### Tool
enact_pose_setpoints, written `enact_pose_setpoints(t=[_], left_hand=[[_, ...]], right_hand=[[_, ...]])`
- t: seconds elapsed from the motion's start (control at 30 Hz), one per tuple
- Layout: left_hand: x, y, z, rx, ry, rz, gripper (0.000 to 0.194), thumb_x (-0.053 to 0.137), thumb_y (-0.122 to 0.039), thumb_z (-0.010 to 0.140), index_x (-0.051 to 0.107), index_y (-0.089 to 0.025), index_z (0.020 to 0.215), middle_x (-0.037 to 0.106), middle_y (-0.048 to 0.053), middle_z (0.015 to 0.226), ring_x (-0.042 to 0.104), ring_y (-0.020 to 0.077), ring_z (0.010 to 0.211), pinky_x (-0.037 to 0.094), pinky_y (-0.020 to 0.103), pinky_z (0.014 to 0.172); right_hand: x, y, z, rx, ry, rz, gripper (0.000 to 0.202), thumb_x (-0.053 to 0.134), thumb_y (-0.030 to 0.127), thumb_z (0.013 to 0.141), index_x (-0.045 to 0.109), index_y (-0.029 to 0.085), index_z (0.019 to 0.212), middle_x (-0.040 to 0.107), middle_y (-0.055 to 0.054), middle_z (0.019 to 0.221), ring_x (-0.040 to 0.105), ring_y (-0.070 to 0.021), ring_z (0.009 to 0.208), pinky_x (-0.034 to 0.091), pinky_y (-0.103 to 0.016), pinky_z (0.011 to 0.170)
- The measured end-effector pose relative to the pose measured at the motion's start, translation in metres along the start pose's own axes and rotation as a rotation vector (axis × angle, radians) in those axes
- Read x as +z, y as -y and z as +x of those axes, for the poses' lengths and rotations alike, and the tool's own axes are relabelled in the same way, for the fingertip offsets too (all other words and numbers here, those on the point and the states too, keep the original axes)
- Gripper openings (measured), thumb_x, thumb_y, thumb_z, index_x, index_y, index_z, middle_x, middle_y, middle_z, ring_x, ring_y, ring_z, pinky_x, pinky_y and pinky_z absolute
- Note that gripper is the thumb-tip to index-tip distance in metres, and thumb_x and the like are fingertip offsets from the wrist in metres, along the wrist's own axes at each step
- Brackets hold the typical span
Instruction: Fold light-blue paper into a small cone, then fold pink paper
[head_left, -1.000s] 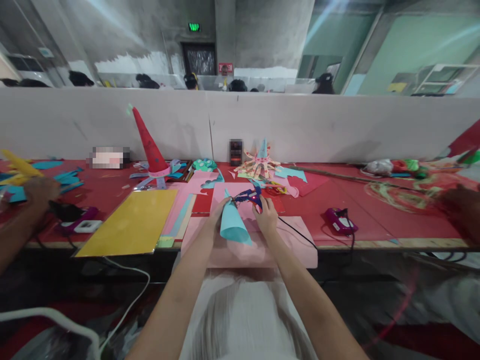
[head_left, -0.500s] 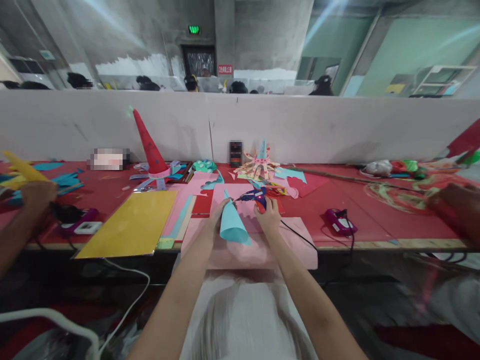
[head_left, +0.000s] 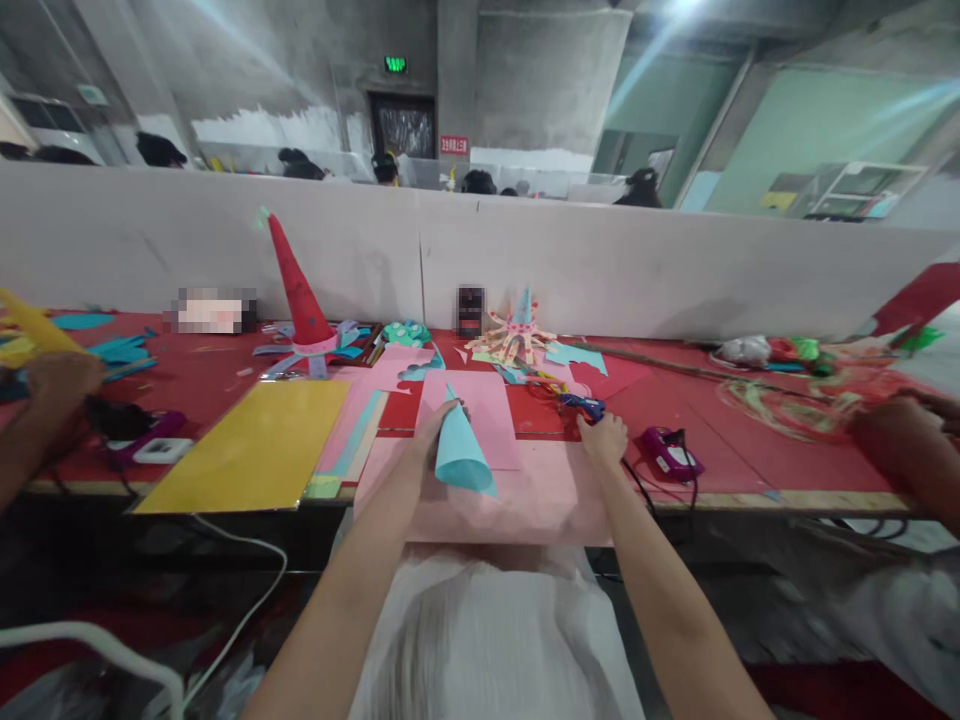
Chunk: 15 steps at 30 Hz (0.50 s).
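Observation:
A light blue paper cone (head_left: pixel 462 450) points up and away over pink sheets, its wide mouth toward me. My left hand (head_left: pixel 435 428) is closed on the cone's left side near the tip. To the right, my right hand (head_left: pixel 604 438) has its fingers wrapped round the handle of a blue glue gun (head_left: pixel 583 405), whose nozzle points left. The gun is low over the red table, beside some yellow-handled scissors (head_left: pixel 547 383). Under the cone lies a pink sheet (head_left: pixel 499 420).
A yellow sheet (head_left: pixel 251 445) and a red cone hat (head_left: pixel 300 300) stand left. Behind is a small decorated blue cone (head_left: pixel 523 312). A purple box (head_left: pixel 670 455) with a cable sits right. Other people's hands work at both sides; a white partition (head_left: pixel 600 260) runs behind.
My right hand has moved right with the glue gun, away from the cone. My left hand still holds the cone in nearly the same place. The view has shifted slightly.

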<state>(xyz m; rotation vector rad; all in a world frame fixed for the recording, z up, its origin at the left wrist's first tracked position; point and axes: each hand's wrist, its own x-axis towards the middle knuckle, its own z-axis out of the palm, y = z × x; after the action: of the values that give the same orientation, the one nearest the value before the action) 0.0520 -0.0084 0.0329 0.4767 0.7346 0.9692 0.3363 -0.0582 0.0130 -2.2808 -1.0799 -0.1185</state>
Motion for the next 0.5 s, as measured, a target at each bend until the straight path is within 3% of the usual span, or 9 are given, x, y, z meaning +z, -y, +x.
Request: enact_pose_setpoints(t=[0.13, 0.2, 0.3, 0.4, 0.5], left_hand=[[-0.001, 0.001, 0.003, -0.008, -0.008, 0.005, 0.006, 0.054, -0.021, 0.074, 0.055, -0.016, 0.077, 0.060, 0.002, 0.060, 0.059, 0.0119, 0.057, 0.049, 0.023, 0.060], [-0.002, 0.001, 0.005, -0.010, -0.009, 0.010, 0.005, 0.053, -0.021, 0.075, 0.056, -0.017, 0.077, 0.060, 0.002, 0.061, 0.059, 0.0121, 0.058, 0.049, 0.023, 0.062], [-0.004, 0.001, 0.009, 0.020, -0.044, 0.053, 0.005, 0.053, -0.019, 0.075, 0.056, -0.017, 0.077, 0.062, 0.002, 0.061, 0.060, 0.0127, 0.058, 0.049, 0.025, 0.063], [-0.007, 0.002, 0.013, 0.049, -0.063, 0.106, 0.006, 0.055, -0.018, 0.072, 0.056, -0.016, 0.079, 0.063, 0.002, 0.062, 0.060, 0.0135, 0.057, 0.049, 0.025, 0.060], [-0.009, 0.002, 0.013, 0.056, -0.068, 0.171, 0.009, 0.058, -0.020, 0.070, 0.058, -0.014, 0.077, 0.062, 0.002, 0.059, 0.058, 0.0130, 0.052, 0.048, 0.024, 0.055]], right_hand=[[-0.005, 0.013, -0.009, -0.078, -0.114, 0.000, 0.043, 0.050, 0.038, 0.075, 0.052, 0.008, 0.107, 0.048, -0.021, 0.110, 0.043, -0.0322, 0.103, 0.034, -0.041, 0.081], [-0.007, 0.033, -0.015, -0.149, -0.075, 0.139, 0.035, 0.047, 0.036, 0.077, 0.056, 0.012, 0.100, 0.053, -0.018, 0.104, 0.046, -0.0290, 0.099, 0.035, -0.039, 0.079], [-0.006, 0.070, -0.030, -0.283, 0.197, 0.471, 0.023, 0.048, 0.033, 0.075, 0.060, 0.014, 0.078, 0.060, -0.010, 0.086, 0.053, -0.0200, 0.081, 0.038, -0.031, 0.075], [0.000, 0.105, -0.051, -0.312, 0.496, 0.703, 0.016, 0.054, 0.032, 0.068, 0.058, 0.016, 0.069, 0.060, -0.003, 0.070, 0.053, -0.0155, 0.068, 0.039, -0.026, 0.067], [0.005, 0.131, -0.070, -0.329, 0.626, 0.890, 0.016, 0.056, 0.033, 0.065, 0.057, 0.017, 0.065, 0.057, 0.001, 0.063, 0.051, -0.0124, 0.064, 0.039, -0.024, 0.064]])
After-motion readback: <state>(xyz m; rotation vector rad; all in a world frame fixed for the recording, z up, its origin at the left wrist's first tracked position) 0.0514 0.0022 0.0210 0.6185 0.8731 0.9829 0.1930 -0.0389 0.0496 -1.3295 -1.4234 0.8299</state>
